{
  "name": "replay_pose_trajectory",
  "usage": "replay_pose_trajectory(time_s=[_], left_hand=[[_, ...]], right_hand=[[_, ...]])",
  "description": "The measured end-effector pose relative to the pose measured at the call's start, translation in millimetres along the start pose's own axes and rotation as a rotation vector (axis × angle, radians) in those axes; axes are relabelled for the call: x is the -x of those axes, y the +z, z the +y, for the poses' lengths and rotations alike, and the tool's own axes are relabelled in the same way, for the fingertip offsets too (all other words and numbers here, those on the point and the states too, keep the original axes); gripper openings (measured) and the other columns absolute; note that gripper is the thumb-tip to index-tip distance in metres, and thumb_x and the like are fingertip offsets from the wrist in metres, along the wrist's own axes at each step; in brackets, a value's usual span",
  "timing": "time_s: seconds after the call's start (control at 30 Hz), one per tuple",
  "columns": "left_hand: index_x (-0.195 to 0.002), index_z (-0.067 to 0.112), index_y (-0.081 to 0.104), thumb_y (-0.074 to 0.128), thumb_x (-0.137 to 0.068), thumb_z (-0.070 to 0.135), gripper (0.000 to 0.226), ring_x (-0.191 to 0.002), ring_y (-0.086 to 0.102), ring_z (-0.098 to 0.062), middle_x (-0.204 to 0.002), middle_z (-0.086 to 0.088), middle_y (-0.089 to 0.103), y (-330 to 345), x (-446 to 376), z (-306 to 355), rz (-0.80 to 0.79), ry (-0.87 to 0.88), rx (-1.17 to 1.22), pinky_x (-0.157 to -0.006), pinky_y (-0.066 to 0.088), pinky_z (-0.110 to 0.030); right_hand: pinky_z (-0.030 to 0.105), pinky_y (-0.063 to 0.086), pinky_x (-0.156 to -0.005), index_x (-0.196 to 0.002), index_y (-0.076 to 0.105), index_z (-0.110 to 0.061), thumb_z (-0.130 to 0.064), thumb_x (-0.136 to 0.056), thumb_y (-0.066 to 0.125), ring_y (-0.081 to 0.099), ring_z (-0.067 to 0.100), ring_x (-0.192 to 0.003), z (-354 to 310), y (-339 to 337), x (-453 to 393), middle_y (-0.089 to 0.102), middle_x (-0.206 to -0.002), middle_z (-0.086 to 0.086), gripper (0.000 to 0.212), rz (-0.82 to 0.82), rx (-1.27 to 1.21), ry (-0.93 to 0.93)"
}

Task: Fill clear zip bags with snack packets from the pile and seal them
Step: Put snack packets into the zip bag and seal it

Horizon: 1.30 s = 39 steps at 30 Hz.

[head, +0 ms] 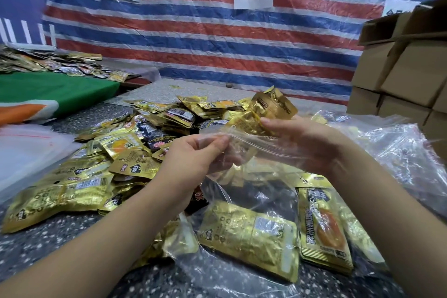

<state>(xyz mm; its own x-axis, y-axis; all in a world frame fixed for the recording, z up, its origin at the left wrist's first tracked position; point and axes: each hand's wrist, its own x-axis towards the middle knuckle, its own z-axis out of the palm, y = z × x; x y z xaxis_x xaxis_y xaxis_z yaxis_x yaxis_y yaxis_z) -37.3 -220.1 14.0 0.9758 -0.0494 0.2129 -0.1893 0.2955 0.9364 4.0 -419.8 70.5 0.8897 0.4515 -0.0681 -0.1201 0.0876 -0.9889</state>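
Note:
I hold a clear zip bag up in front of me, above the table. My left hand pinches the left end of its zip strip. My right hand grips a bundle of gold snack packets at the bag's mouth, and its lower fingers lie against the bag's right side. Several gold packets sit inside the bag near its bottom. A big pile of gold and black snack packets spreads over the table to the left and behind.
Clear zip bags lie heaped at the right. Cardboard boxes are stacked at the far right. A white plastic sheet lies at left, a green cloth with more packets behind it. A striped tarp closes the back.

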Motion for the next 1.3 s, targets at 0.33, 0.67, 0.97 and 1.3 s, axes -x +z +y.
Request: replay_pose_trajectory(time_s=[0.33, 0.67, 0.97, 1.3], left_hand=[[-0.081, 0.005, 0.073, 0.074, -0.067, 0.020, 0.021, -0.070, 0.074, -0.021, -0.077, -0.014, 0.075, -1.5, -1.8, -3.4, 0.016, 0.024, -0.001, -0.061, 0.058, -0.022], [-0.074, 0.010, 0.077, 0.075, -0.065, 0.024, 0.017, -0.070, 0.074, -0.021, -0.076, -0.011, 0.074, -0.7, -1.5, -2.9, 0.010, 0.061, 0.023, -0.060, 0.057, -0.020], [-0.084, 0.004, 0.074, 0.069, -0.074, 0.029, 0.027, -0.074, 0.075, -0.022, -0.078, -0.010, 0.075, 2.7, 1.2, -4.0, -0.016, 0.086, -0.075, -0.065, 0.059, -0.023], [-0.079, 0.006, 0.075, 0.065, -0.076, 0.033, 0.029, -0.070, 0.074, -0.024, -0.082, -0.015, 0.075, 5.0, 2.5, -4.4, -0.013, 0.086, -0.068, -0.061, 0.058, -0.024]], right_hand=[[0.031, 0.060, -0.068, -0.105, 0.061, -0.006, -0.007, -0.093, 0.060, 0.074, 0.018, -0.079, -32.0, -9.9, 14.1, 0.073, -0.088, 0.007, 0.012, 0.397, -0.090, -0.427], [0.042, 0.061, -0.078, -0.109, 0.065, -0.005, -0.020, -0.078, 0.069, 0.073, 0.028, -0.094, -41.3, -5.0, 34.3, 0.075, -0.099, 0.011, 0.035, 0.186, 0.578, -0.592], [0.043, 0.058, -0.083, -0.100, 0.058, -0.030, -0.028, -0.088, 0.068, 0.069, 0.006, -0.092, -34.8, 0.9, 37.0, 0.072, -0.095, -0.014, 0.016, 0.101, 1.124, -0.394], [0.027, 0.060, -0.065, -0.104, 0.059, -0.016, -0.009, -0.093, 0.063, 0.073, 0.009, -0.084, -28.2, 15.4, 38.0, 0.075, -0.094, -0.010, 0.014, 0.047, 1.037, -0.373]])
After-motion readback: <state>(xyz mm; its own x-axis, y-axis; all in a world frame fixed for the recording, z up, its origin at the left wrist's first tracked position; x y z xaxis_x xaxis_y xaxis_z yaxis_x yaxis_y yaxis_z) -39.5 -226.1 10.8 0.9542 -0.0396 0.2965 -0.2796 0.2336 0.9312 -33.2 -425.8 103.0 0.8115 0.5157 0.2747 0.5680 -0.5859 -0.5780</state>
